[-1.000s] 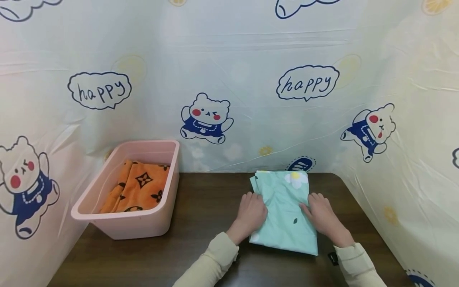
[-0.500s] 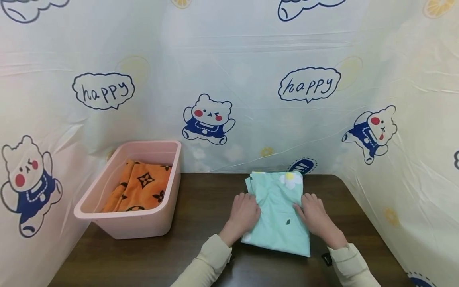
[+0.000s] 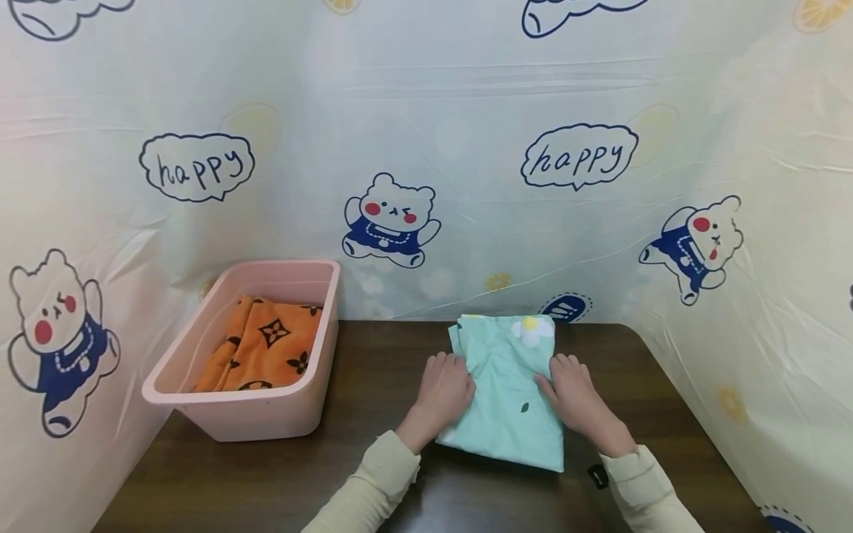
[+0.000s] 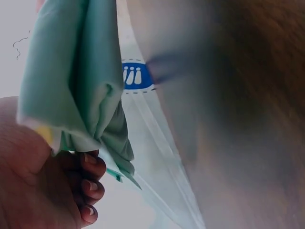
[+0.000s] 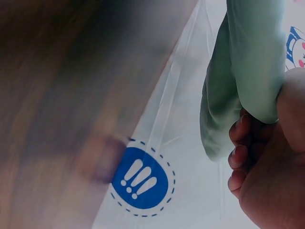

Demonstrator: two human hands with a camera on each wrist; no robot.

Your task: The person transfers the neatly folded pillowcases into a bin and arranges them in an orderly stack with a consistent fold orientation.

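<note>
A folded mint-green cloth with a white daisy print is held between the two hands on the right side of the head view. My left hand grips its left edge, fingers curled beneath it in the left wrist view. On the opposite edge, my right hand pinches the cloth with the thumb on top and fingertips curled underneath, as the right wrist view shows. Both wrist views show a gap between the hanging folds and the table. The cloth's several layers show at its lower end in the left wrist view.
A pink plastic basin stands at the left of the dark wooden table. Inside it lies a folded orange cloth with black motifs. A printed white curtain closes off the back and both sides.
Both hands have carried the mint-green cloth a little to the left, toward the basin. Their grip looks the same, and the basin with its orange cloth has not moved.
</note>
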